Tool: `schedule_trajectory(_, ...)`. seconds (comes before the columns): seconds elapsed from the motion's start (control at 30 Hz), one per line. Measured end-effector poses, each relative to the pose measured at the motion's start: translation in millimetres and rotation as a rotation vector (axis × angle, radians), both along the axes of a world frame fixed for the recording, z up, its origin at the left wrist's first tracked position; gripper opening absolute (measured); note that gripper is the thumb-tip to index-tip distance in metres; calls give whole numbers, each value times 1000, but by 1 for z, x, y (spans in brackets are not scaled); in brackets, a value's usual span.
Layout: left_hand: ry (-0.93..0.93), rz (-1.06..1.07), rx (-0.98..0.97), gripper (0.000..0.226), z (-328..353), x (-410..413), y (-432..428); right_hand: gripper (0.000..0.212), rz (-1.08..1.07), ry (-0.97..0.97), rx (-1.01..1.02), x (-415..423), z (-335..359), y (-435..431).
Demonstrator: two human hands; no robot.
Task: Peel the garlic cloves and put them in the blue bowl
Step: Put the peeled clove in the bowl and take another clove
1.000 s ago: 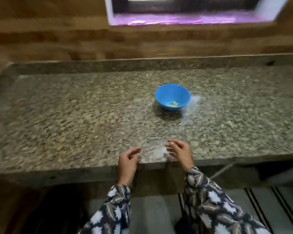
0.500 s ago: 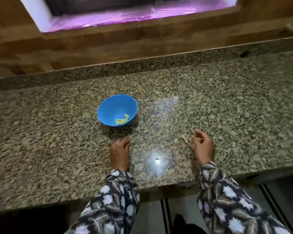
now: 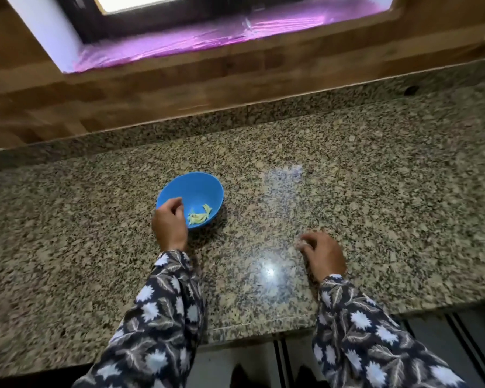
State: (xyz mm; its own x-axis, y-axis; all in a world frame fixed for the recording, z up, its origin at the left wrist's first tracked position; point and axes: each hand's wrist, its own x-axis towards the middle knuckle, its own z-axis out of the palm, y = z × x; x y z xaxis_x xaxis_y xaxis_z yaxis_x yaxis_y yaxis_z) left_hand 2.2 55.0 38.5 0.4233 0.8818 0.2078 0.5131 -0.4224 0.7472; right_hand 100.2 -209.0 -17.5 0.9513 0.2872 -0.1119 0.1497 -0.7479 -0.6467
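- Head view: the blue bowl (image 3: 200,189) stood left of centre on the speckled surface (image 3: 361,177), with pale yellowish garlic cloves (image 3: 198,216) lying inside.
- The left hand (image 3: 169,224) curled over the bowl's near-left rim; I cannot tell whether it held anything.
- The right hand (image 3: 322,254) curled to the right of the bowl, with a blurred pale piece (image 3: 301,243) at its fingertips; I cannot tell whether it gripped the piece.

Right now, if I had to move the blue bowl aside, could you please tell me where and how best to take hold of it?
Pinch the blue bowl by its thin rim on the far-right side, coming from the right. It stands upright and open, that rim is bare, the left hand covers the near-left edge, and the garlic pieces lie low inside.
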Motion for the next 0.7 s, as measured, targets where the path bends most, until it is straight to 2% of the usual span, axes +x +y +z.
schedule_trajectory(0.17, -205, -8, -104, 24, -3, -13, -24, 25, -149, 285, 395, -7, 10, 14)
schedule_trajectory(0.23, -204, -175, -263, 25, -11, -13, -51, 24, -219, 525, 669, -23, 15, 30)
schedule_trajectory(0.3, -79, -384, -513, 25, -22, -8, -78, 21, -300, 713, 896, -36, 17, 44)
schedule_trajectory(0.33, -33, -444, -638, 25, -26, -6, -89, 18, -306, 728, 916, -40, 17, 50)
schedule_trajectory(0.4, -69, -465, -842, 23, -33, -5, -103, 14, -276, 673, 896, -44, 16, 57)
schedule_trajectory(0.5, -146, -412, -916, 19, -38, -5, -107, 17, -239, 604, 883, -45, 13, 59)
schedule_trajectory(0.57, -156, -395, -890, 18, -37, -7, -102, 13, -203, 630, 891, -45, 11, 58)
schedule_trajectory(0.63, -101, -433, -749, 16, -37, -9, -96, 9, -170, 692, 896, -47, 11, 57)
schedule_trajectory(0.7, -47, -507, -599, 15, -37, -12, -94, 14, -125, 667, 818, -47, 11, 56)
